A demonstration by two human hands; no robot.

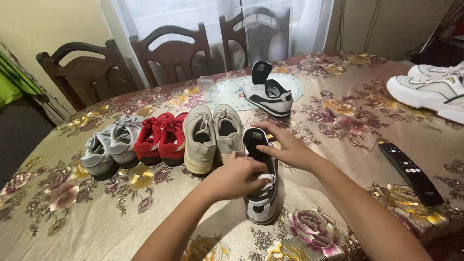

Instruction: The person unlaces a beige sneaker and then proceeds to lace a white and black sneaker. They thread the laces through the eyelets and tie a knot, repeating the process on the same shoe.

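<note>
A black-and-white sneaker (261, 205) stands on the flowered tablecloth (338, 121) close to me, toe toward me. My left hand (235, 177) grips its left side and holds its white lace. My right hand (282, 145) rests on the shoe's open collar, fingers over the rim. Its matching sneaker (267, 93) lies farther back on a round pale mat (227, 94). Left of the held shoe a row of pairs stands: beige sneakers (211, 135), red sneakers (162, 137), grey sneakers (110, 147).
A black remote control (410, 172) lies at the right. White sneakers (435, 89) sit at the far right edge. A clear small container (207, 84) stands near the mat. Three dark wooden chairs (169, 53) line the table's far side before a curtain.
</note>
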